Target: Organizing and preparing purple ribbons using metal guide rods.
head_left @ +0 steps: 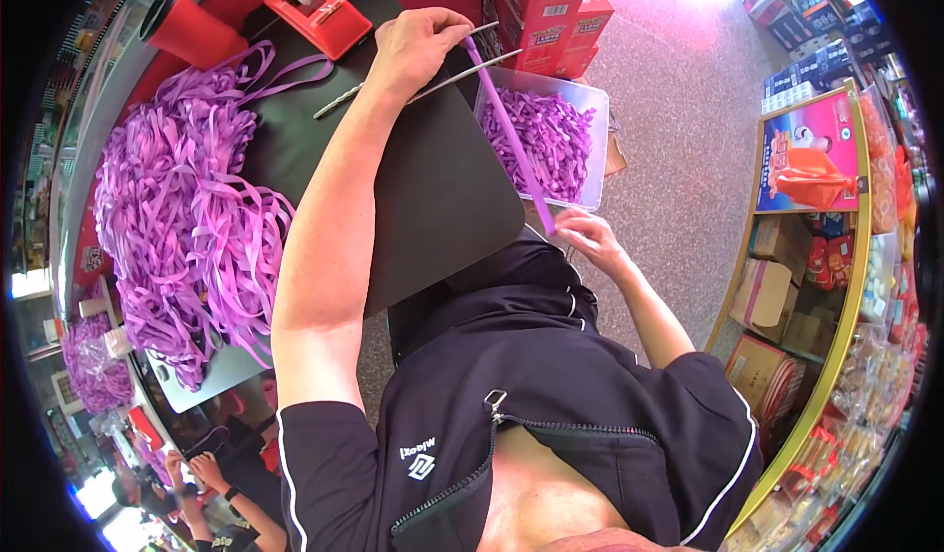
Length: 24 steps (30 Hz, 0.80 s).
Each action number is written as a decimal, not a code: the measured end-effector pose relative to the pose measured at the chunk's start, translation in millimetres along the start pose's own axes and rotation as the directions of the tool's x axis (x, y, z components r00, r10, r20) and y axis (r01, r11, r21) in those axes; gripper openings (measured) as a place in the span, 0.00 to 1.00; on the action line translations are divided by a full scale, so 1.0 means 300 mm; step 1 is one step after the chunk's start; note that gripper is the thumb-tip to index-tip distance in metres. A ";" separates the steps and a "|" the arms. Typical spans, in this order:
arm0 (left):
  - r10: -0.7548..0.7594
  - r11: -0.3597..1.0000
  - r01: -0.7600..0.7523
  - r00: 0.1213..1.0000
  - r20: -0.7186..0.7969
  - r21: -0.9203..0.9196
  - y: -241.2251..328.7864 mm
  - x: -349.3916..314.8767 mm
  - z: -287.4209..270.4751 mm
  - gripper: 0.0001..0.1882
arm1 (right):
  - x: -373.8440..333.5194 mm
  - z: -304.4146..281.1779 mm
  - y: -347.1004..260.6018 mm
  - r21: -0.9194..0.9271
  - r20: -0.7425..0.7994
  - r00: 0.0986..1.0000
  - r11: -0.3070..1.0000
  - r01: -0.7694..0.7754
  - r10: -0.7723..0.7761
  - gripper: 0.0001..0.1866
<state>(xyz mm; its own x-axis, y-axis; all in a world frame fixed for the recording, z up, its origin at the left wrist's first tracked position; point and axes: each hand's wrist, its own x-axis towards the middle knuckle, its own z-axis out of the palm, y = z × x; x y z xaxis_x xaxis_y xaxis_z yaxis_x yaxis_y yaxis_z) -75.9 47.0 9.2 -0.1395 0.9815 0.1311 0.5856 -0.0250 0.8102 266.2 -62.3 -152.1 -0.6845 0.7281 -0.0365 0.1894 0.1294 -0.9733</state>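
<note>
Purple ribbon [510, 129], straight, slanting toward right hand [592, 239]

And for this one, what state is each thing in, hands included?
Left hand: closed, pinching the strip's upper end.
Right hand: fingertips closed on its lower end.
Purple strip: drawn out straight between the hands.
Thin rods: jutting past the tabletop edge.
Ribbon pile: loose, tangled.
Clear bin: uncovered, holding many purple pieces.
Red dispenser: untouched.
Dark jacket: partly unzipped.
</note>
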 end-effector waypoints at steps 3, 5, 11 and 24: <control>0.037 0.999 -0.037 0.999 -0.002 0.022 0.013 0.002 0.010 0.13 | -0.057 -0.058 -0.156 -0.072 0.087 0.994 0.995 0.067 -0.061 0.11; 0.056 0.996 -0.053 0.998 -0.029 0.072 0.028 -0.008 0.007 0.13 | -0.080 -0.080 -0.246 -0.094 0.188 0.975 0.986 0.137 -0.118 0.09; 0.008 0.995 -0.004 0.999 -0.034 0.102 0.020 -0.012 0.006 0.12 | -0.064 -0.102 -0.487 0.040 0.175 0.926 0.942 0.334 -0.335 0.10; 0.092 0.986 -0.082 0.994 -0.065 0.144 0.022 -0.022 -0.013 0.13 | 0.422 -0.235 -0.890 0.422 -0.148 0.677 0.573 0.703 -0.721 0.17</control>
<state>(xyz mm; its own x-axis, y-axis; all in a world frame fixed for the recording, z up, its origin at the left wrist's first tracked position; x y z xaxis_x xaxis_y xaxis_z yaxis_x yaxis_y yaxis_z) -74.4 39.6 16.0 -0.1364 0.9606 0.2420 0.7039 -0.0779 0.7060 178.4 42.7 119.1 -0.4958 0.4989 0.7108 -0.6694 0.3019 -0.6788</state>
